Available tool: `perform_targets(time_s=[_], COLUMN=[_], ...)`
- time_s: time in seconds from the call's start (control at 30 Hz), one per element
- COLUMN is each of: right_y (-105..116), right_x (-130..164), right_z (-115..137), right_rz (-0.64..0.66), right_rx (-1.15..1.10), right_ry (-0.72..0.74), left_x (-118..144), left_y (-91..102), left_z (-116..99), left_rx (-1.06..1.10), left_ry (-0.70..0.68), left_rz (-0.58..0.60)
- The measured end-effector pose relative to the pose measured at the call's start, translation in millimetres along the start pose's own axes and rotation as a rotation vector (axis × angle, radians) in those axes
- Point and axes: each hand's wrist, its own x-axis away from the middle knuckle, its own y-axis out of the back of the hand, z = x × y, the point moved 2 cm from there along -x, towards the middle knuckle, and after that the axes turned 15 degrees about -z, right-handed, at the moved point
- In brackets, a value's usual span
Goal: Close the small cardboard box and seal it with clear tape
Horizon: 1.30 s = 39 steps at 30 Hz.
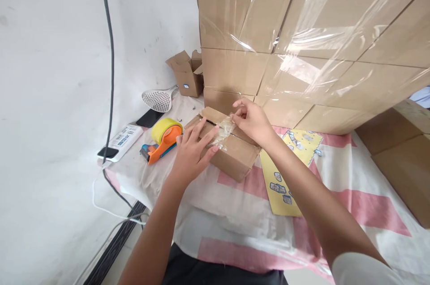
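Note:
A small cardboard box (237,156) lies on the cloth-covered table, its top flaps folded in with a narrow dark gap between them. Crumpled clear packing tape (223,133) is stuck across its top. My left hand (195,146) rests with spread fingers on the near left part of the box. My right hand (250,119) is closed in a pinch at the far end of the tape, just above the box. Left of the box is an orange tape dispenser (164,144) with a yellow roll.
Stacked cartons (235,16) under clear wrap stand behind. An open small box (190,79), a perforated skimmer (159,99), a black phone-like slab (149,118) and a white device (124,139) lie left. Right are a yellow sheet (282,191) with stickers and a larger carton (403,164).

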Motion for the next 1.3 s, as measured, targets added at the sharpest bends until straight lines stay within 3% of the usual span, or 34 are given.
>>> perform_targets(time_s=[0.27, 0.4, 0.47, 0.53, 0.7, 0.77, 0.87, 1.03, 1.3], right_y=[1, 3, 4, 3, -2, -3, -6, -7, -7], right_x=[8, 5, 2, 0, 2, 1, -3, -1, -4], right_z=[9, 5, 3, 4, 8, 6, 4, 6, 10], right_rz=[-0.062, -0.222, -0.238, -0.116, 0.412, 0.507, 0.506, 0.479, 0.387], right_rx=[0.132, 0.35, 0.444, 0.384, 0.193, 0.208, 0.181, 0.163, 0.093], right_ry=[0.047, 0.065, 0.027, 0.031, 0.003, -0.033, -0.027, -0.042, -0.065], left_x=[14, 22, 28, 33, 44, 52, 68, 87, 98], left_y=[-10.7, -12.6, -10.6, -7.1, -2.9, -8.7, -26.2, -53.4, -56.4], left_z=[19, 13, 8, 4, -4, -10, -24, -46, -52], left_rx=[0.187, 0.23, 0.206, 0.177, 0.165, 0.122, 0.032, -0.055, -0.124], left_ry=[-0.142, -0.178, -0.176, -0.171, -0.191, -0.144, -0.062, -0.039, -0.018], left_rz=[-0.148, -0.246, -0.282, -0.303, -0.269, -0.252, -0.252, -0.276, -0.213])
